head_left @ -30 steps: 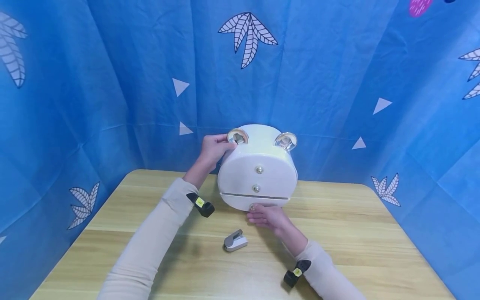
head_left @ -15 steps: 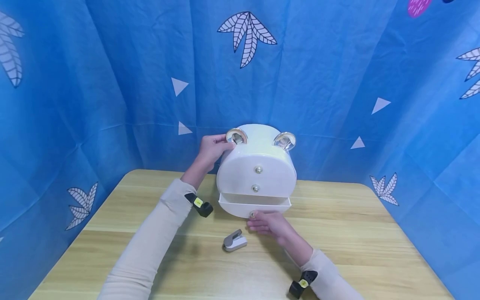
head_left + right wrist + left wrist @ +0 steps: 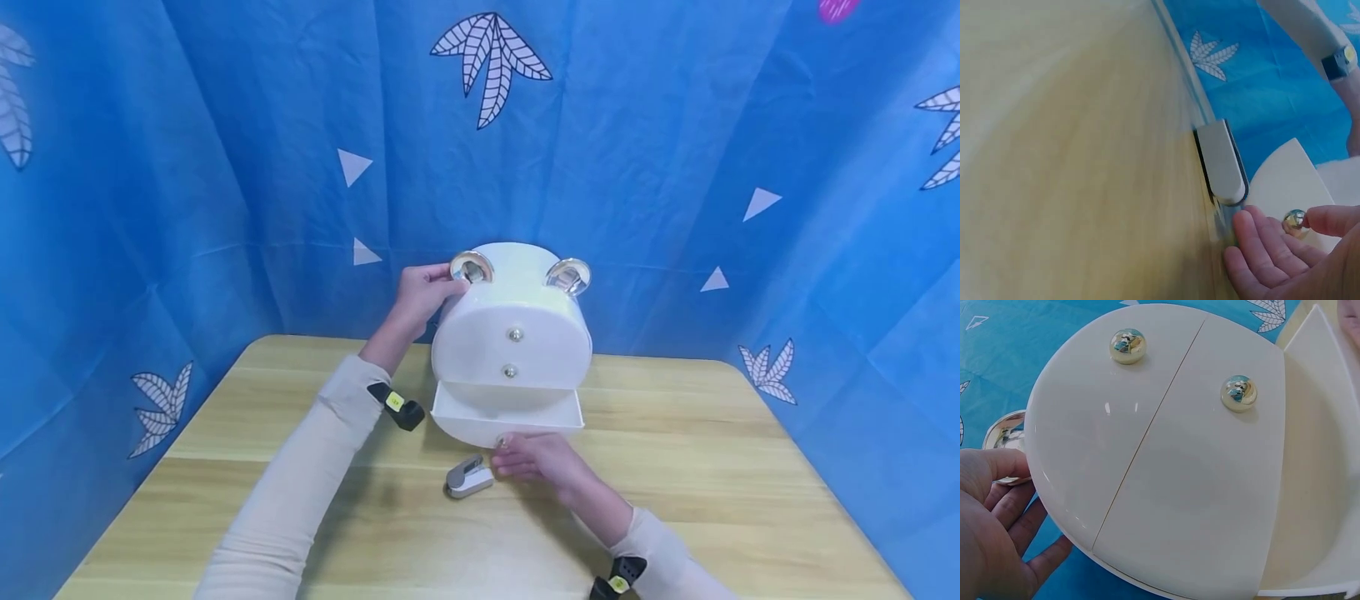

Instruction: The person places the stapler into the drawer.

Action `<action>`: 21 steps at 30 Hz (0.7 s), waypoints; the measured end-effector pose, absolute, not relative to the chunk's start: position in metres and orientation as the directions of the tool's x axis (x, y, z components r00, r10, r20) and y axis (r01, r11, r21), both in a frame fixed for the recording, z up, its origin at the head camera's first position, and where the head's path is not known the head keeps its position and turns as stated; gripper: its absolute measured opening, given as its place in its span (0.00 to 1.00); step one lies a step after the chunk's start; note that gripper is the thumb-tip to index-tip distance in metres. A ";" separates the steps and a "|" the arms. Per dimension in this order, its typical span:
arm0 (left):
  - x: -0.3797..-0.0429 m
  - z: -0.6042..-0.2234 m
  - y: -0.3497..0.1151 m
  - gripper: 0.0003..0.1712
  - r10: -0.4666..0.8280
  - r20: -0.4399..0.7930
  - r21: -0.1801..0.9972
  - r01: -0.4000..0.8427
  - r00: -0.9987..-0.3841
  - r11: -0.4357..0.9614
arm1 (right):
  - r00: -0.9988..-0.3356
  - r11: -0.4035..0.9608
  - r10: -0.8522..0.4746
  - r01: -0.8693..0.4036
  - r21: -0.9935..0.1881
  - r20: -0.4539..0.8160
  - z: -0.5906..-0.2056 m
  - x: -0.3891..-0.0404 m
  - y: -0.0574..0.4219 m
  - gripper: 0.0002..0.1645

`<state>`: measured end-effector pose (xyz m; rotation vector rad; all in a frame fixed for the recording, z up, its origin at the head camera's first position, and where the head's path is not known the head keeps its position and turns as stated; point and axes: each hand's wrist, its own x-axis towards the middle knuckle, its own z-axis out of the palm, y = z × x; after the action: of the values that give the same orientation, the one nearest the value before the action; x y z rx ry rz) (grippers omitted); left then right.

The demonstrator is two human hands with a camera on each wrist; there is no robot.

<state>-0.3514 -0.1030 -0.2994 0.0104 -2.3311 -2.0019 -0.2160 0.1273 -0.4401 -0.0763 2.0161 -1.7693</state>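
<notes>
A white rounded drawer box (image 3: 480,346) with two shiny gold ears stands at the back of the table. My left hand (image 3: 426,296) grips it at the left ear (image 3: 484,263), with the thumb at the front and the other fingers around the side. At the bottom, the lowest drawer (image 3: 461,427) is pulled out and its visible inside is bare. My right hand (image 3: 546,463) pinches that drawer's gold knob (image 3: 1295,219) between thumb and forefinger. The two upper drawers, with round knobs (image 3: 1127,346), are closed. A small grey and white stapler (image 3: 468,477) lies just left of my right fingertips.
The wooden table (image 3: 720,467) extends to both sides and in front of the box. Blue patterned curtain (image 3: 645,167) surrounds its back and sides, close behind the box.
The lowest drawer has slid out toward me, from a narrow gap to well open, with my right hand on its knob. My left hand keeps its place on the box; the stapler stays put.
</notes>
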 end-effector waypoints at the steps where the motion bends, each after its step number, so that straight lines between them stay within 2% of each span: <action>1: -0.351 -0.298 -0.103 0.26 -0.049 0.047 0.987 0.039 -0.998 0.156 | -0.894 0.173 -0.335 0.252 -0.952 -0.298 -0.439 -0.214 0.127 0.25; 18: -0.348 -0.297 -0.105 0.28 -0.031 0.033 0.986 0.027 -0.999 0.167 | -0.882 0.187 -0.389 0.207 -0.960 -0.266 -0.435 -0.200 0.133 0.27; 21: -0.348 -0.297 -0.105 0.28 -0.031 0.036 0.985 0.031 -0.999 0.168 | -0.877 0.248 -0.413 0.153 -0.957 -0.247 -0.431 -0.200 0.135 0.24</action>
<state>-0.3481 -0.1050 -0.2965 0.0004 -2.3637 -1.9960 -0.2001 0.1345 -0.4306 -0.2366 2.0735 -1.6682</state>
